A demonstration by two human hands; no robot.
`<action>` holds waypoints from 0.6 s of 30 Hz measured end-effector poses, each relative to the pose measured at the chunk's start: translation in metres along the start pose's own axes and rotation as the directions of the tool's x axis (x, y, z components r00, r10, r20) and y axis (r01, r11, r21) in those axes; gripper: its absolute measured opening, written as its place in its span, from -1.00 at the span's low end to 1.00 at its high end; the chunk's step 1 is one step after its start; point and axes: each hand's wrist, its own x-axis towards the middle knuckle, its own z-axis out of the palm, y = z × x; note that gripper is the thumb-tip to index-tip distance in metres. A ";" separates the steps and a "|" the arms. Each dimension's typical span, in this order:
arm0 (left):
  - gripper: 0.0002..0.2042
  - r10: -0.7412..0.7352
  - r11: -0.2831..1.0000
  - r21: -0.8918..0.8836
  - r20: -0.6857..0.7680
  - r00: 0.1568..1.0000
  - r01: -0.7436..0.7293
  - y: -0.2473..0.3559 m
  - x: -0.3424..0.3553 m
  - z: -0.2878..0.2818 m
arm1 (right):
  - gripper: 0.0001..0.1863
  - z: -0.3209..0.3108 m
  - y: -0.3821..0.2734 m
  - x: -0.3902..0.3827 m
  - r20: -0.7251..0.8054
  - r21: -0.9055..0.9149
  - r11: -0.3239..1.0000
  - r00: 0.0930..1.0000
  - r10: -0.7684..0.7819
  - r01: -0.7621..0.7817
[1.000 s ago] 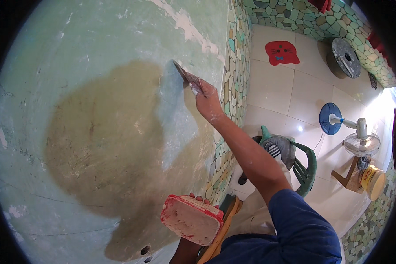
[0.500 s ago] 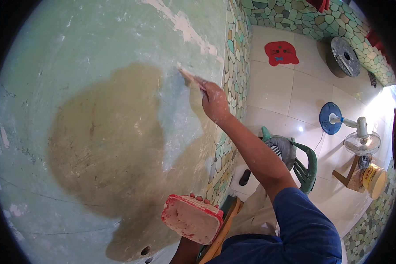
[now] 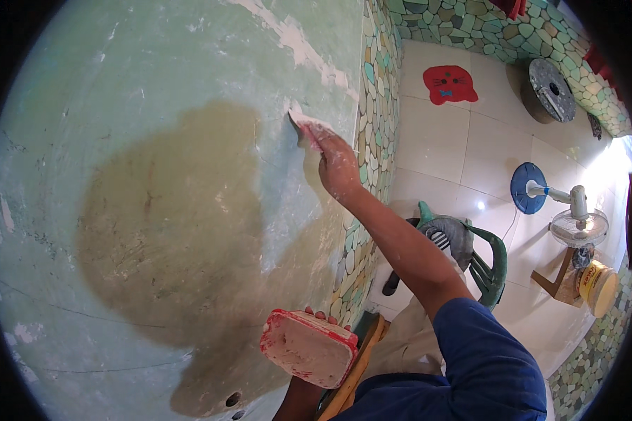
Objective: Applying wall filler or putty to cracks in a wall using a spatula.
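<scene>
My right hand (image 3: 340, 165) grips a putty knife (image 3: 304, 123), its blade against the pale green wall (image 3: 140, 70), with whitish filler at the blade. A lighter streak of filler (image 3: 295, 45) runs diagonally higher up the wall. My left hand (image 3: 321, 316) holds a red-rimmed rectangular tub (image 3: 305, 347) of pale filler; only some fingertips show over its far edge. My shadow covers much of the wall below the knife.
Pebble-patterned tiles (image 3: 372, 140) border the wall. At right are a green chair (image 3: 495, 266), a standing fan (image 3: 579, 228), a yellow bucket (image 3: 597, 288), a dark round container (image 3: 551, 91) and a red cat-face mat (image 3: 449, 84) on the tiled floor (image 3: 432, 144). A wooden ladder edge (image 3: 358, 365) lies below me.
My right hand and the putty knife have moved slightly right and down along the wall. The blade now shows whitish filler. My left hand and the tub are nearly unmoved.
</scene>
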 end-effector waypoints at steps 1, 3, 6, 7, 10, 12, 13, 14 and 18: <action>-0.48 0.004 1.000 0.002 -0.022 1.000 -0.004 0.000 0.000 -0.001 | -0.37 -0.001 0.001 0.002 -0.074 -0.003 1.000 0.997 0.018 -0.018; -0.48 -0.002 0.999 -0.040 -0.043 0.999 0.000 -0.001 -0.001 -0.001 | -0.37 0.001 0.000 0.009 -0.147 -0.004 0.999 0.989 0.036 -0.037; -0.47 -0.010 0.999 -0.048 -0.040 0.999 0.008 -0.005 0.001 0.006 | -0.36 0.012 0.000 0.010 -0.142 0.009 0.999 0.989 -0.039 0.041; -0.47 0.002 1.000 -0.012 -0.014 1.000 -0.002 -0.004 0.001 0.007 | -0.35 0.016 -0.003 0.005 -0.098 -0.034 0.999 0.995 -0.008 0.005; -0.48 0.011 0.999 -0.046 -0.049 0.999 -0.013 -0.002 -0.002 0.004 | -0.33 0.008 0.002 -0.005 -0.063 -0.083 0.996 0.998 0.026 -0.031; -0.49 0.022 0.999 -0.024 -0.031 0.999 -0.023 0.002 -0.002 -0.003 | -0.32 0.006 0.003 -0.007 -0.069 -0.085 0.996 0.997 0.025 -0.031; -0.49 0.025 1.000 -0.002 -0.014 1.000 -0.025 0.002 -0.001 -0.003 | -0.32 0.005 0.001 -0.008 -0.128 -0.067 0.995 0.990 0.066 -0.075; -0.49 0.024 1.000 -0.005 -0.015 1.000 -0.024 0.002 -0.001 -0.003 | -0.31 0.004 -0.001 -0.008 -0.186 -0.046 0.992 0.977 0.107 -0.118; -0.54 0.042 0.999 0.024 -0.101 0.994 -0.039 0.000 0.001 -0.008 | -0.29 0.014 -0.006 -0.003 -0.200 0.026 1.000 0.980 0.021 -0.016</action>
